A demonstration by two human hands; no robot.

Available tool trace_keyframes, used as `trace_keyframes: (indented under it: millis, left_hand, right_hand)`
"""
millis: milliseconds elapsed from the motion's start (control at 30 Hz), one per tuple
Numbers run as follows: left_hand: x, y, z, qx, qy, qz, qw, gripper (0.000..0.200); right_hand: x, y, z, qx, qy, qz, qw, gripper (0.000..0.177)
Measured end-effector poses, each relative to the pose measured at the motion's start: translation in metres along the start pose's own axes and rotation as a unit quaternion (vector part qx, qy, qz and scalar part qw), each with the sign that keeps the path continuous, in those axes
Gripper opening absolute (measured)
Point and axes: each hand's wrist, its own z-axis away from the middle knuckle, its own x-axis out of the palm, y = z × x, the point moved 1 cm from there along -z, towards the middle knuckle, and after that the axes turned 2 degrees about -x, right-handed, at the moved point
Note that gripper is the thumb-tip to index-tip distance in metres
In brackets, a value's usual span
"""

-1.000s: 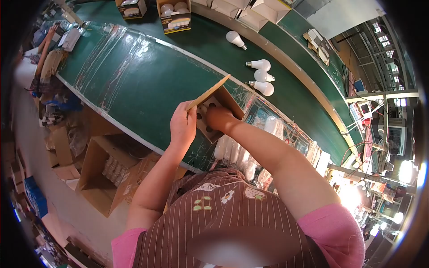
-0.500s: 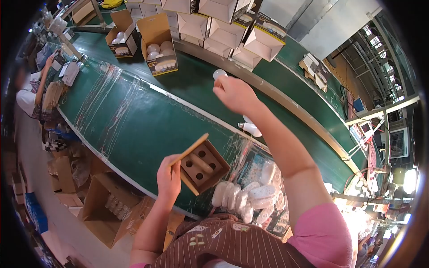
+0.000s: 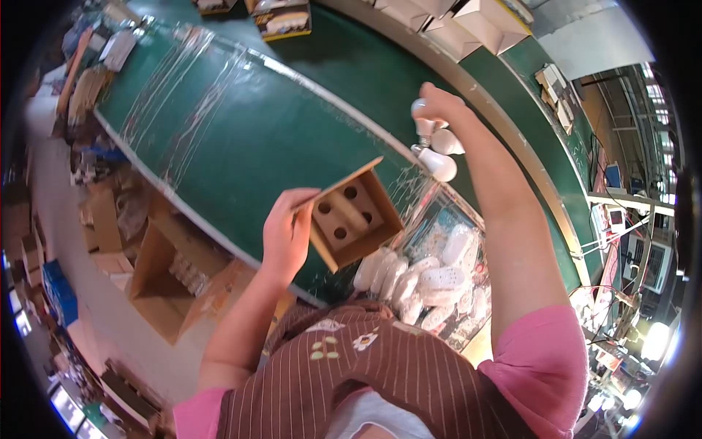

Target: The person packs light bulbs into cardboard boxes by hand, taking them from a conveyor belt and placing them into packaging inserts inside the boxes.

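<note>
My left hand (image 3: 287, 233) grips the side of an open cardboard box (image 3: 391, 208). Inside the box is a brown insert (image 3: 352, 233) with several round holes, and its opening faces me. Over the green belt, my right hand (image 3: 443, 107) is closed around a white light bulb (image 3: 419, 109), whose screw base points down. Just below that hand lie a second bulb (image 3: 447, 142), partly covered by it, and a third bulb (image 3: 440, 167) on its side near the belt's edge.
White plastic-wrapped pieces (image 3: 439, 282) are heaped in front of me. A printed box (image 3: 284, 20) stands on the far belt, and white open boxes (image 3: 490, 25) are stacked behind the rail. On the floor at left is a large carton (image 3: 157, 293). Another person's arm (image 3: 77, 62) shows at far left.
The view has tilted down and shifted. My right hand, still on its bulb, has come closer to the lying bulbs, and the held bulb's base now shows. My left hand keeps the box.
</note>
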Motion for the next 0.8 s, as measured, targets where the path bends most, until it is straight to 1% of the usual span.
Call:
trace_keyframes:
  millis: [33,100,167,233,300,333,367,433,500,600,700,733,800]
  left_hand:
    - [0.001,0.0,0.002,-0.01,-0.001,-0.001,1.0,0.014]
    - [-0.001,-0.003,0.001,-0.011,-0.002,-0.002,1.0,0.014]
    - [-0.001,-0.003,0.0,-0.002,0.005,-0.006,1.0,0.014]
    - [0.001,-0.005,0.001,0.003,0.012,-0.004,1.0,0.014]
    - [0.002,-0.007,0.002,0.008,0.018,-0.002,1.0,0.014]
    - [0.0,-0.005,0.002,-0.011,0.008,0.007,1.0,0.016]
    - [0.0,-0.006,0.001,-0.004,0.012,0.004,1.0,0.017]
    - [0.003,-0.013,0.002,0.013,0.021,-0.002,1.0,0.018]
    - [0.005,-0.013,0.004,0.008,0.027,0.009,1.0,0.019]
    - [0.006,-0.017,0.001,0.002,0.03,0.026,0.999,0.02]
    - [0.006,-0.014,0.003,-0.007,0.028,0.026,0.999,0.02]
    - [0.006,-0.014,0.003,-0.011,0.029,0.023,0.999,0.02]
    - [0.007,-0.018,0.002,0.013,0.039,0.003,0.999,0.021]
  right_hand:
    - [0.008,0.013,0.005,-0.003,-0.011,-0.021,1.0,0.074]
    - [-0.018,-0.002,0.065,0.059,-0.031,-0.195,0.978,0.07]
    - [-0.039,-0.008,0.124,0.005,-0.006,-0.358,0.934,0.064]
    - [-0.048,-0.029,0.2,-0.126,0.074,-0.42,0.896,0.057]
    - [-0.033,-0.066,0.258,-0.193,0.124,-0.361,0.904,0.052]
    - [-0.02,-0.089,0.277,-0.213,0.134,-0.318,0.914,0.054]
    - [-0.007,-0.111,0.288,-0.232,0.145,-0.275,0.922,0.056]
    - [0.029,-0.138,0.283,-0.241,0.17,-0.125,0.947,0.057]
    - [0.052,-0.157,0.268,-0.209,0.174,-0.054,0.961,0.058]
    - [0.073,-0.171,0.25,-0.255,0.203,-0.043,0.945,0.055]
    - [0.081,-0.193,0.238,-0.194,0.074,0.07,0.976,0.047]
    - [0.098,-0.195,0.228,-0.189,0.092,0.146,0.967,0.041]
    - [0.106,-0.203,0.225,-0.208,0.11,0.185,0.954,0.035]
